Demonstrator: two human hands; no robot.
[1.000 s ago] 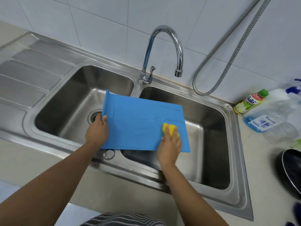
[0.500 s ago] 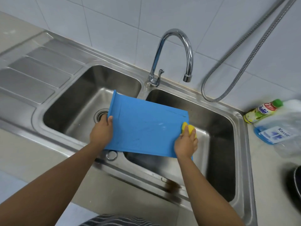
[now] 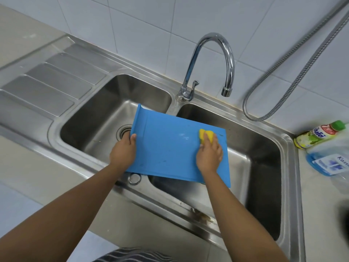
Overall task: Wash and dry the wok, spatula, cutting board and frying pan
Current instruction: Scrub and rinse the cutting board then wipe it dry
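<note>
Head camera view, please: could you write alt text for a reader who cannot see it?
A person's right hand presses a yellow sponge on a blue cutting board, while the left hand grips the board's left edge above a steel double sink. No water runs from the tap.

**Kitchen sink and its surround**

White-tiled wall (image 3: 132, 19) behind a stainless double sink (image 3: 290, 176) set in a beige countertop (image 3: 24, 27). Ribbed drainboard (image 3: 47, 86) at the sink's left end; chrome gooseneck tap (image 3: 231, 65) on the rear rim at the divider; flexible metal hose (image 3: 255, 119) looping down the wall at right.
</note>
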